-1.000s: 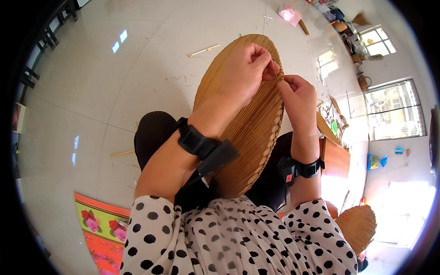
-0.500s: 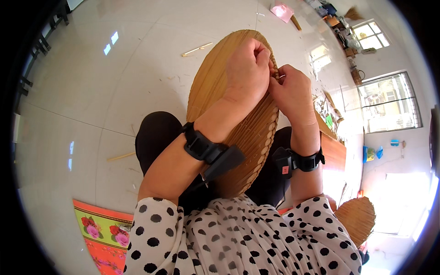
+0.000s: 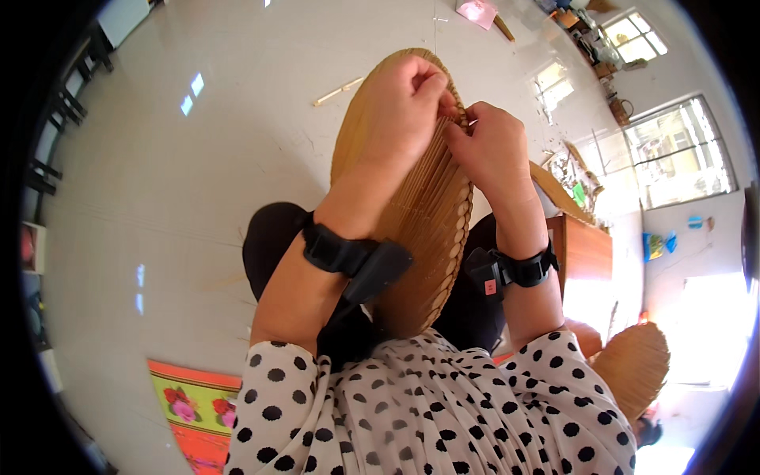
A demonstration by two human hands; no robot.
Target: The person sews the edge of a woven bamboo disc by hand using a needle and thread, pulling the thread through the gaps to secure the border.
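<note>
A tan pleated palm-leaf fan stands on edge between my knees, its braided rim running down the right side. At the upper part of this rim, my left hand reaches across the fan's face with fingers bent and pinched together. Just to the right, my right hand grips the rim, thumb and curled fingers closed on it. The two hands' fingertips are close to each other. Whether a thin strand lies between them is hidden. A black strap with a small device is on each forearm.
Behind my right elbow lies another tan fan. A wooden table with scraps on it stands to the right. Beyond the fan, a pale stick and a pink sheet are on the tiled floor. A flowered mat is at lower left.
Both hands have shifted slightly left in the view, still at the fan's rim. The left fingers have loosened a little from a tighter fist. The room has shifted a little in view.
</note>
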